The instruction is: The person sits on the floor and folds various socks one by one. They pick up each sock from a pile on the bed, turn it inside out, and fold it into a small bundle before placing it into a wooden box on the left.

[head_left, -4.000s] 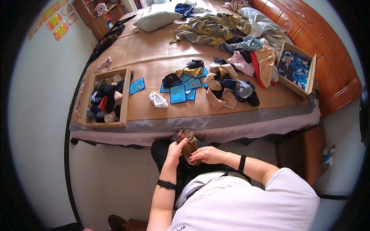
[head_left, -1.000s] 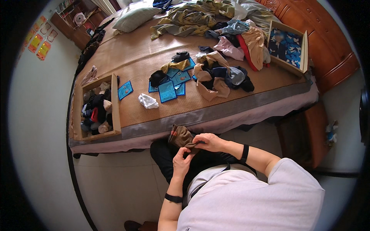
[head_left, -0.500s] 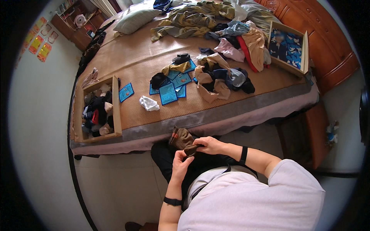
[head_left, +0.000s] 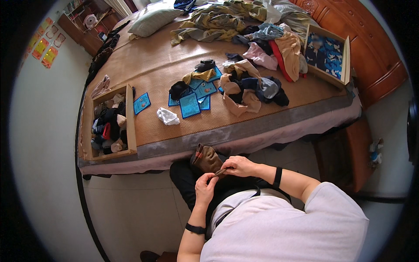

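A brown sock (head_left: 208, 160) with a reddish stripe at its far end lies over my dark-trousered lap, close to the bed's edge. My left hand (head_left: 204, 187) pinches its near end between thumb and fingers. From the right, my right hand (head_left: 238, 166) grips the same fabric with closed fingertips, a short way from the left. The cloth between the two hands is drawn into a narrow strip. Beyond them on the bed lie a crumpled white sock (head_left: 168, 116), flat blue packets (head_left: 190, 105) and a black rolled sock (head_left: 178, 90).
A wooden drawer (head_left: 132, 118) of bundled socks sits at the bed's left edge. Mixed clothes (head_left: 248, 98) are heaped centre right. A second drawer (head_left: 347, 61) with blue patterned lining rests by the headboard (head_left: 371, 52). A pillow (head_left: 155, 24) and rumpled bedding (head_left: 209, 26) lie farther back.
My right hand has shifted slightly right and the fabric between my hands is now stretched into a thinner strip. Things on the bed have not moved.
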Action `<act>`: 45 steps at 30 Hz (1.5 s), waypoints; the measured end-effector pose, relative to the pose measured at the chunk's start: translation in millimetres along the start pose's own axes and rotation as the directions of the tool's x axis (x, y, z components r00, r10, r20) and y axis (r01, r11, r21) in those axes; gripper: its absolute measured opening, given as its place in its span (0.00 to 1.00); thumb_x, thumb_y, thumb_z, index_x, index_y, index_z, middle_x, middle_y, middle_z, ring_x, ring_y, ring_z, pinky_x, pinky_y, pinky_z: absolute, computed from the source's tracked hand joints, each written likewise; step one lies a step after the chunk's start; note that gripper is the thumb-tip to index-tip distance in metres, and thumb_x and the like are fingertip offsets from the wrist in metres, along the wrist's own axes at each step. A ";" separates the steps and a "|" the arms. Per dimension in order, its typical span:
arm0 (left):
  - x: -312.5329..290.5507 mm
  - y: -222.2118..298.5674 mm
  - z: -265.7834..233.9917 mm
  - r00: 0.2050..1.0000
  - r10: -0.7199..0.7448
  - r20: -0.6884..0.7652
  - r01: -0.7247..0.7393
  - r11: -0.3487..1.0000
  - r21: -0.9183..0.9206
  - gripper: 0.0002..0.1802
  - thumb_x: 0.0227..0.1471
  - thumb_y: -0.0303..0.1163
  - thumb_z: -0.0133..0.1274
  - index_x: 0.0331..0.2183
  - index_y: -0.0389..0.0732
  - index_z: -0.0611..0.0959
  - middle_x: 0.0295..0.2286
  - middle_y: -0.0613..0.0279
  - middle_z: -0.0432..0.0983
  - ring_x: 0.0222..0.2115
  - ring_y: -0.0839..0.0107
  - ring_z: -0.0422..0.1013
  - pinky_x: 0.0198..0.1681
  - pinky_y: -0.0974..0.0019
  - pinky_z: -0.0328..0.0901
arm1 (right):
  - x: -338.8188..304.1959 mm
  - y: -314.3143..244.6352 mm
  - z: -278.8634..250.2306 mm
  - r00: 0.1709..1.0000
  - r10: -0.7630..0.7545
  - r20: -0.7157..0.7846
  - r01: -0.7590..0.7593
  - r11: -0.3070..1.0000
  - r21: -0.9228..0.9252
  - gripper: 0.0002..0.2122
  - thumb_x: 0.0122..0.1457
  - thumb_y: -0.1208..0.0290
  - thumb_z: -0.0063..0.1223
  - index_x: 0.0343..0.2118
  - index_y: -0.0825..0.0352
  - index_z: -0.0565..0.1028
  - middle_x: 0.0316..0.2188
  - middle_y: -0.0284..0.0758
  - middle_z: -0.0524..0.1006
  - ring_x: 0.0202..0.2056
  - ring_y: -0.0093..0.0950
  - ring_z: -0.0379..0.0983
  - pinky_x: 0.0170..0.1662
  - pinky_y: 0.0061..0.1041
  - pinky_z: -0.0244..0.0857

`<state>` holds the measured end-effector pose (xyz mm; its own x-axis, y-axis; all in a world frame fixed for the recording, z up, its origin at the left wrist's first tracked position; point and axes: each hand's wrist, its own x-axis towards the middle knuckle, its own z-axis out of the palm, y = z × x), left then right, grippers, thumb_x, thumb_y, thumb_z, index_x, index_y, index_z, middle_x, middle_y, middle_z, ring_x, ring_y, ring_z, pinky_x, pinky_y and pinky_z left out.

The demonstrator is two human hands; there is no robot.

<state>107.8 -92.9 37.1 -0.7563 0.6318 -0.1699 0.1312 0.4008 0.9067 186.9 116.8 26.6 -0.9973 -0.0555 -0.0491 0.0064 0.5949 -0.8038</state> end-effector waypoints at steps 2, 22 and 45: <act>2.6 1.5 1.8 0.993 -0.107 -0.041 0.106 0.994 -0.034 0.07 0.48 0.25 0.58 0.31 0.36 0.78 0.30 0.62 0.77 0.32 0.71 0.73 0.37 0.69 0.66 | 3.4 -2.3 2.9 0.990 0.138 -0.011 -0.134 0.977 0.164 0.10 0.54 0.68 0.57 0.38 0.64 0.73 0.31 0.36 0.77 0.34 0.32 0.74 0.40 0.30 0.68; 7.2 12.1 -3.2 0.838 0.543 0.051 -0.480 0.692 0.539 0.13 0.41 0.26 0.59 0.34 0.43 0.80 0.31 0.63 0.78 0.35 0.64 0.74 0.41 0.61 0.65 | -0.2 -32.8 -11.8 0.929 -0.349 -0.119 0.324 0.927 -0.190 0.20 0.44 0.71 0.64 0.43 0.62 0.73 0.45 0.34 0.74 0.48 0.35 0.68 0.52 0.32 0.64; 11.4 12.6 -5.7 0.852 0.524 0.001 -0.410 0.667 0.622 0.18 0.42 0.22 0.55 0.40 0.44 0.79 0.38 0.62 0.74 0.40 0.61 0.71 0.40 0.60 0.66 | 42.2 -18.2 -0.9 0.968 0.193 -0.159 -0.174 0.976 0.129 0.12 0.48 0.66 0.61 0.35 0.63 0.75 0.36 0.36 0.78 0.39 0.35 0.74 0.43 0.33 0.68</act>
<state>97.2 -84.5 48.8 -0.5752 0.7486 0.3299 0.7965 0.4205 0.4344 144.7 104.3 39.6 -0.9759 0.1891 -0.1085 0.1892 0.4872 -0.8525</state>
